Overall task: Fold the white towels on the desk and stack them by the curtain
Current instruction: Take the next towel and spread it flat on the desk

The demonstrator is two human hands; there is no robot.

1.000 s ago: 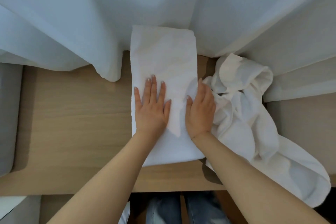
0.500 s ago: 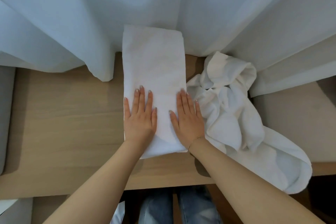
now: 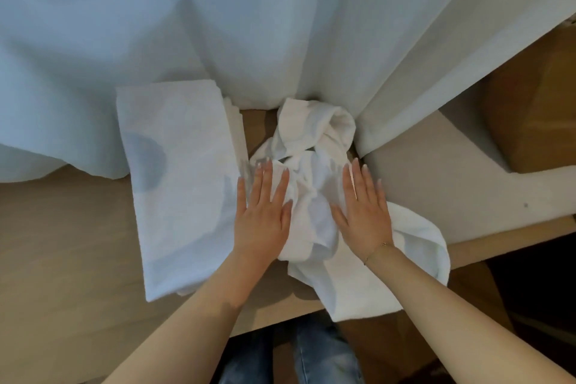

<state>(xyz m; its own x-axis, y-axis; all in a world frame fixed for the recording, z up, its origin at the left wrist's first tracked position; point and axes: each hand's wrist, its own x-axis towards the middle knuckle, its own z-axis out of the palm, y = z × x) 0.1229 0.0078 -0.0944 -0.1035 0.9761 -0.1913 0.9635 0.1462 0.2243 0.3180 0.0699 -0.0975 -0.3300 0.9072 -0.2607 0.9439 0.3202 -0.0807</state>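
A folded white towel lies flat on the wooden desk, its far end against the white curtain. To its right sits a crumpled white towel, one end hanging over the desk's front edge. My left hand lies flat with straight fingers on the crumpled towel's left side, next to the folded towel's right edge. My right hand lies flat, fingers straight, on the crumpled towel's right side.
A pale ledge adjoins the desk on the right, with a brown box behind it. The curtain drapes onto the desk at the back. My jeans-clad legs show below the desk's front edge.
Both hands left the folded towel and moved right onto the crumpled towel. The view shifted right, so the folded towel now sits left of centre.
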